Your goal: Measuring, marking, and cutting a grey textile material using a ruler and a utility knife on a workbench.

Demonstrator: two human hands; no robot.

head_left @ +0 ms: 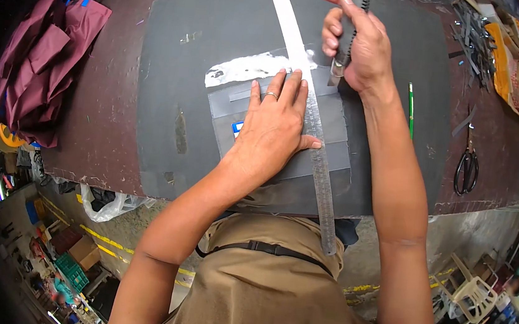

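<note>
My left hand lies flat, fingers spread, pressing the long steel ruler onto a grey plastic sheet. My right hand is fisted around a dark-handled utility knife, its blade at the ruler's edge

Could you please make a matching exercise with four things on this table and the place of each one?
Things:
1. metal ruler
2. utility knife
3. scissors
4. maroon cloth

Places:
a. lying at the right side of the table
b. in the grip of the right hand
c. heaped at the left end of the table
d. pressed flat under the left hand

Pairs: 1-d, 2-b, 3-a, 4-c
</note>
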